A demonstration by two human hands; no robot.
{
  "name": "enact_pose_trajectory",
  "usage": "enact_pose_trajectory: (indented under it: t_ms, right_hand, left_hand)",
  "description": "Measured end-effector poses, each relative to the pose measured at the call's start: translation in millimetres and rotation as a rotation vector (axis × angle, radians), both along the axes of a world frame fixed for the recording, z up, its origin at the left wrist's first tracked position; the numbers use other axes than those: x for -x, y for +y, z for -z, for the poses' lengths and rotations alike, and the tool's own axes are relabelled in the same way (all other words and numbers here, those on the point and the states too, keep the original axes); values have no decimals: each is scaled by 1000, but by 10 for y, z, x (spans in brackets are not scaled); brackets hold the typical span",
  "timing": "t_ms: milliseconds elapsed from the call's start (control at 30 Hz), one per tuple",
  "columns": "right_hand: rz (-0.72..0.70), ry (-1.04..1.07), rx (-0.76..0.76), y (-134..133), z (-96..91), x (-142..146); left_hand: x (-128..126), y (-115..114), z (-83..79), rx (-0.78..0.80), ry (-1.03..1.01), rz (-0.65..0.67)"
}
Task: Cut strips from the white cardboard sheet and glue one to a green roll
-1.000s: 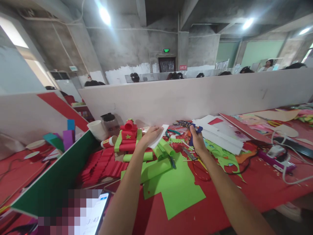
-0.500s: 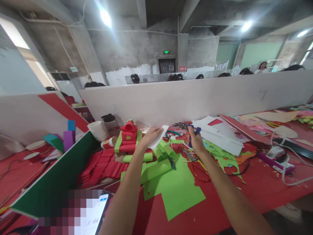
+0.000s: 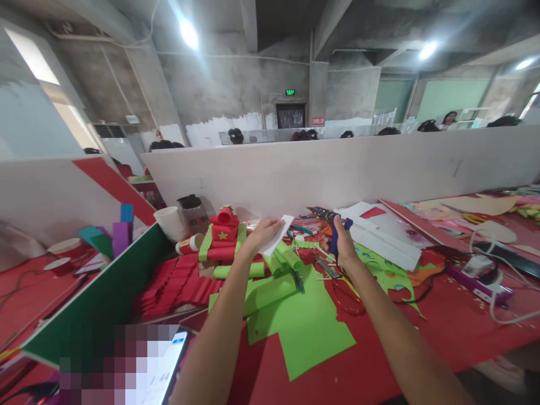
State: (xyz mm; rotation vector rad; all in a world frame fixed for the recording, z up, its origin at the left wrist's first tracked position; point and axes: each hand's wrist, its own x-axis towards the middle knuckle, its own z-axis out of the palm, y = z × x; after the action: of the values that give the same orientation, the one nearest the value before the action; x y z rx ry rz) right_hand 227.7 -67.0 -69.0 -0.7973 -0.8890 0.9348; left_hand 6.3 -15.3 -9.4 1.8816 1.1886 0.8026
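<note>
My left hand (image 3: 261, 233) pinches a small white piece of paper (image 3: 279, 232) above several rolled green paper tubes (image 3: 283, 257). My right hand (image 3: 342, 247) is closed round the dark blue handle of a tool (image 3: 336, 232), likely a glue gun, held upright over the red table (image 3: 442, 332). Both hands are stretched far out, close to the white partition. A stacked red and green paper model with a star (image 3: 222, 236) stands just left of my left hand. A large green paper sheet (image 3: 304, 323) lies under my forearms.
A white cup (image 3: 169, 223) and a dark-lidded jar (image 3: 190, 209) stand at the back left. White sheets (image 3: 379, 230), scissors (image 3: 333, 273), cables and a power strip (image 3: 481, 275) lie to the right. A phone (image 3: 162, 365) is near my left elbow. A green board (image 3: 93, 298) borders the left.
Both hands stay in nearly the same place. My right hand has tilted the blue tool a little more upright. The view has shifted slightly.
</note>
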Motion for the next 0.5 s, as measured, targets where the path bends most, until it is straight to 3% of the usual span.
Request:
enact_pose_trajectory:
  t_ms: [167, 367, 500]
  right_hand:
    - [81, -30, 3, -2, 2, 26]
    - [-124, 62, 57, -26, -4, 45]
    - [-119, 68, 46, -24, -11, 65]
  left_hand:
    - [-8, -65, -43, -8, 14, 5]
    - [-56, -91, -35, 27, -51, 3]
    - [-114, -31, 42, -11, -160, -15]
